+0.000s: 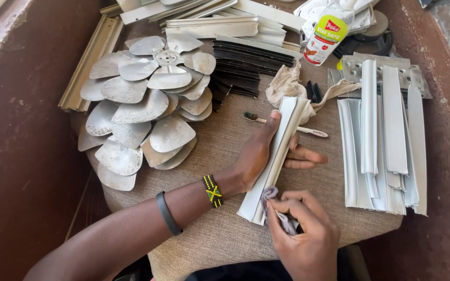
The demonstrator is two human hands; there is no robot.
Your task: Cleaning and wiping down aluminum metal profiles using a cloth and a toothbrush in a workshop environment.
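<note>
Left hand point(259, 153) covers the middle of the white strip point(279, 151); its palm side can't be seen. Right hand point(305, 237) hides most of the grey cloth point(286, 221) and the strip's near end. Toothbrush point(287, 126): mid-handle hidden behind the strip. Squeeze bottle point(326, 34) cut off by the top edge, as are the long profiles point(199, 10). Lower fan blades point(136, 109) buried under upper ones. Counter point(220, 237) front edge runs out of frame.
</note>
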